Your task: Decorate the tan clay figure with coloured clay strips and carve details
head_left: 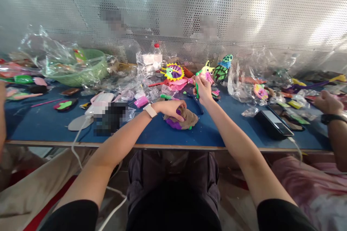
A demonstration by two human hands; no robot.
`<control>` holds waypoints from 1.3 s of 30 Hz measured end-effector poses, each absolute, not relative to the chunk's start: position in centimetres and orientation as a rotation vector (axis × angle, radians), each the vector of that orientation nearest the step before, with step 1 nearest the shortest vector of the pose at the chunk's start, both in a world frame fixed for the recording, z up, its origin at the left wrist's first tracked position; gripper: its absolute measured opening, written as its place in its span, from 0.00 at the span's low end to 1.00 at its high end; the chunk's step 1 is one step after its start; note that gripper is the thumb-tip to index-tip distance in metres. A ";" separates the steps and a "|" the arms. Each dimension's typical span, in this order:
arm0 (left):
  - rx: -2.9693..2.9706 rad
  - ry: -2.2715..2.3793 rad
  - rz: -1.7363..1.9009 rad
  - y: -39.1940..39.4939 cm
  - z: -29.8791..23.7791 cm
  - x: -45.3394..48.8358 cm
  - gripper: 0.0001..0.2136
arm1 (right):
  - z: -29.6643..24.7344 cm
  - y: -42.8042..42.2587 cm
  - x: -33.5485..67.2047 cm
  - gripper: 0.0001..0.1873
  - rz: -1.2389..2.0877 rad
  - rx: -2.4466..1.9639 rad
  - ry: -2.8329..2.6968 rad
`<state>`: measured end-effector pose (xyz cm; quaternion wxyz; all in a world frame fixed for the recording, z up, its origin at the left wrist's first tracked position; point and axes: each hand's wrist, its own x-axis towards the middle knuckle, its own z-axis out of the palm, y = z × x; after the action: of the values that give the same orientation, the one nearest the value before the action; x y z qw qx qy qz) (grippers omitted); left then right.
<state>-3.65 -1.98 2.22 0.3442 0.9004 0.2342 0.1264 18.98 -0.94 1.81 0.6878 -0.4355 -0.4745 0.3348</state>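
- Perforated metal panel fills my feed beyond the brown-and-purple lump.
- Under that lump I see a blue tabletop, the lump lying near its front edge.
- Far left of the lump, and beyond it, I have a green basket.
- Right of the lump sits a black-cased device with a cable.
- On the lump, I view the left hand, fingers curled part-open over its upper side, gripping it.
- Beyond the lump, slightly right, the right hand has its fingers closed around a slim green stick, held upright.
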 end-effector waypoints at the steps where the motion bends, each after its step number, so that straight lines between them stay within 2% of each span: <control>1: 2.298 0.603 0.331 -1.9 2.1 -3.5 0.28 | 1.8 -1.0 18.8 0.35 0.745 -0.966 -1.083; 3: 2.221 0.588 0.385 -1.8 2.1 -3.3 0.26 | 1.8 -1.2 18.6 0.36 0.733 -0.963 -1.133; 6: 2.190 0.523 0.402 -2.0 2.7 -3.3 0.18 | 2.3 -1.6 18.7 0.37 0.694 -0.963 -1.203; 9: 2.233 0.497 0.445 -2.3 3.5 -3.6 0.14 | 3.2 -2.4 19.0 0.36 0.544 -0.976 -1.305; 14: 2.148 0.679 0.935 -2.1 3.7 -3.7 0.14 | 5.0 -4.5 19.0 0.25 0.165 -1.009 -1.534; 19: 1.973 0.784 1.179 -1.6 2.7 -3.3 0.14 | 5.0 -5.7 18.1 0.17 0.019 -1.016 -1.795; 26: 1.798 0.658 1.105 -2.0 1.9 -2.6 0.14 | 4.0 -5.3 18.0 0.10 -0.003 -0.999 -2.006; 39: 1.643 0.557 1.101 -2.4 2.3 -2.4 0.10 | 4.2 -5.0 18.7 0.09 0.020 -0.939 -2.044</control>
<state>-2.36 -2.43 2.27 0.5171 0.6843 0.2320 0.4588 18.75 -4.97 4.25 0.4314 -0.3766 -0.8197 0.0079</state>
